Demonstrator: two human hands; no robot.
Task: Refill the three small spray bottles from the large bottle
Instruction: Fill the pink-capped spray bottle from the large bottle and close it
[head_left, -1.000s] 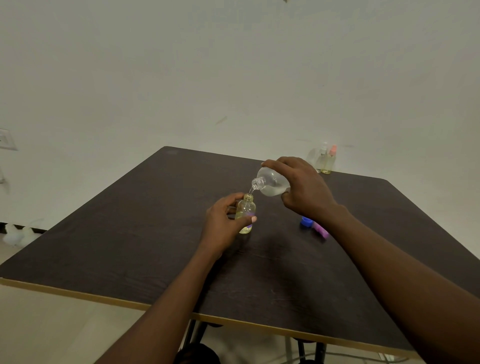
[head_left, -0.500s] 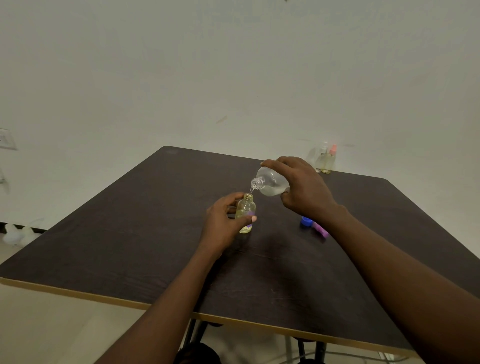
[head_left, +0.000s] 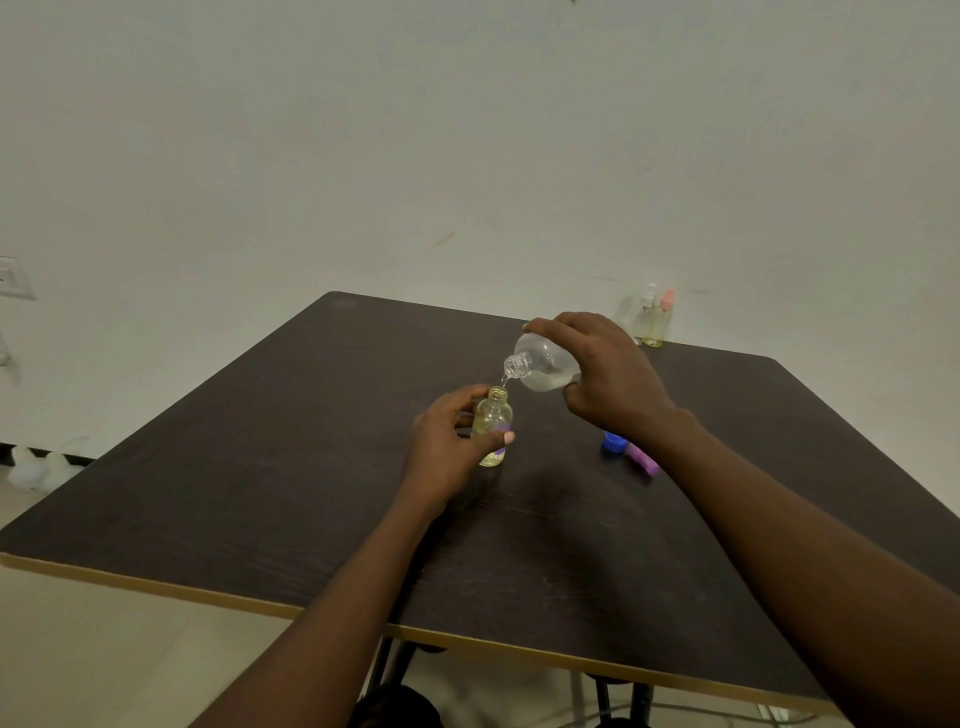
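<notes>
My left hand (head_left: 445, 448) grips a small clear spray bottle (head_left: 492, 422) that stands upright and uncapped on the dark table (head_left: 260, 467). It holds yellowish liquid. My right hand (head_left: 608, 376) holds the large clear bottle (head_left: 540, 365) tipped on its side, its open neck just above the small bottle's mouth. A thin stream of clear liquid runs from the neck down to the small bottle. Two more small spray bottles, one with a white top (head_left: 645, 313) and one with a pink top (head_left: 660, 321), stand at the table's far edge.
A blue cap (head_left: 613, 443) and a purple spray top (head_left: 641, 460) lie on the table just right of the small bottle, partly behind my right forearm. The table backs onto a white wall. White objects (head_left: 31, 467) sit on the floor at the far left.
</notes>
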